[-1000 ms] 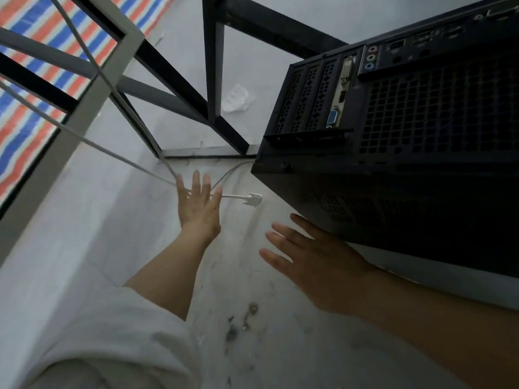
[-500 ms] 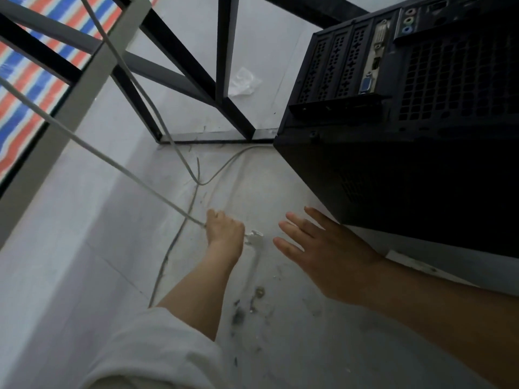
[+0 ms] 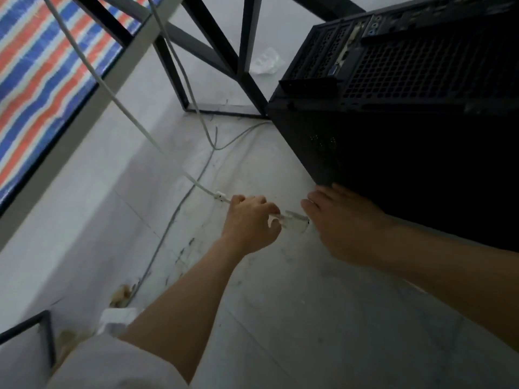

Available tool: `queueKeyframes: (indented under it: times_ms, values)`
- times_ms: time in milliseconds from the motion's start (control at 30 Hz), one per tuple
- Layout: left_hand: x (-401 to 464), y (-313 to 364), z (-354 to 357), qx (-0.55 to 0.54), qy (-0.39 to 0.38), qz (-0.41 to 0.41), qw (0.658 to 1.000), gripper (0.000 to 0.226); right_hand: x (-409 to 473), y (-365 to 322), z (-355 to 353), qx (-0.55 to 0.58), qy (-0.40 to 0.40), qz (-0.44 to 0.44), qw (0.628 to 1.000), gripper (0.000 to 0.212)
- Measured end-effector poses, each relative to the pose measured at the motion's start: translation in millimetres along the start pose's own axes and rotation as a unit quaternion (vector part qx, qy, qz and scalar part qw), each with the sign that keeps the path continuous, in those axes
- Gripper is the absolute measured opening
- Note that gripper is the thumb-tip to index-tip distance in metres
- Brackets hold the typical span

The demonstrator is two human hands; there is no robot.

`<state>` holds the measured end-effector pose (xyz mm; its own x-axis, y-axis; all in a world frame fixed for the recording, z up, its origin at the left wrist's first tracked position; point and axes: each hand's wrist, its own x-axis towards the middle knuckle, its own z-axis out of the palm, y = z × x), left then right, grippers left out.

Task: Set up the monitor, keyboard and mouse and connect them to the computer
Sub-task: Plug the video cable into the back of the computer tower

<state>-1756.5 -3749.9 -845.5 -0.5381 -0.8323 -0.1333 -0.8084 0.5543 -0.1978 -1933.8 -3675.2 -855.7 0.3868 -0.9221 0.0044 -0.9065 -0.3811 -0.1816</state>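
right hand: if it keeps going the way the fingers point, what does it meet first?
Likely the white connector held out by the left hand: the right hand points left toward it, fingertips about touching. Depth is unclear; otherwise, the left hand itself.

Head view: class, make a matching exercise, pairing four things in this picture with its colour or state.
Things:
1. left hand
2. right hand
3. computer tower
4. tarpaulin

States:
A. striped red, blue and white
B. closed in a grip on the white cable
C. black, standing on the floor
D. fingers open, beside the cable's plug

Pairs: 1-B, 2-D, 3-C, 4-A
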Motion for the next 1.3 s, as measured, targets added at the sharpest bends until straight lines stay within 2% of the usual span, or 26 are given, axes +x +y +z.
queueKeyframes:
  times_ms: [167,300,367,467,533,600,667,733,800,867,900,1000,1100,1133,1200,1300]
  values:
    - [-23,33,-52,-0.042,0.096,0.004,0.995,0.030,-29,3,-31,0.043,0.042,0.005,0.998,0.045]
    - [-30,59,-99,-0.033,0.172,0.012,0.984,0.025,-49,4,-66,-0.006,0.178,0.066,0.982,0.057]
    - [-32,73,-124,-0.046,0.220,0.000,0.974,0.022,-55,8,-85,-0.024,0.204,0.069,0.976,0.053]
    - [-34,83,-151,-0.033,0.268,-0.033,0.962,0.028,-63,16,-116,-0.052,0.288,0.087,0.952,0.036]
    - [-30,89,-166,0.004,0.291,-0.064,0.955,0.037,-71,30,-131,-0.015,0.328,0.075,0.942,0.030]
    - [-23,98,-177,0.035,0.320,-0.107,0.941,0.034,-75,42,-142,0.018,0.352,0.064,0.933,0.028]
    - [-17,126,-192,-0.020,0.373,-0.140,0.917,0.020,-81,60,-155,0.034,0.370,0.060,0.927,0.024]
    - [-13,158,-206,-0.193,0.405,-0.197,0.872,0.026,-87,80,-164,0.052,0.368,0.070,0.926,0.027]
    - [-3,181,-221,-0.421,0.353,-0.309,0.777,0.041,-95,98,-173,0.072,0.375,0.093,0.920,0.039]
    - [11,190,-232,-0.597,0.235,-0.344,0.686,0.039,-101,112,-178,0.102,0.392,0.102,0.909,0.045]
    - [17,192,-236,-0.655,0.182,-0.322,0.659,0.035,-103,115,-179,0.109,0.399,0.104,0.904,0.045]
    - [42,195,-243,-0.746,0.094,-0.221,0.621,0.021,-99,125,-186,0.092,0.423,0.110,0.895,0.041]
    - [64,198,-241,-0.821,0.034,-0.175,0.543,0.016,-91,135,-192,0.095,0.417,0.112,0.897,0.044]
    - [73,197,-241,-0.828,0.039,-0.176,0.531,0.014,-88,138,-194,0.125,0.400,0.116,0.901,0.051]
    - [89,190,-237,-0.811,0.082,-0.198,0.544,0.011,-88,146,-192,0.179,0.325,0.133,0.919,0.068]
    - [109,167,-231,-0.764,0.150,-0.258,0.572,0.008,-91,161,-180,0.095,0.193,0.162,0.963,0.068]
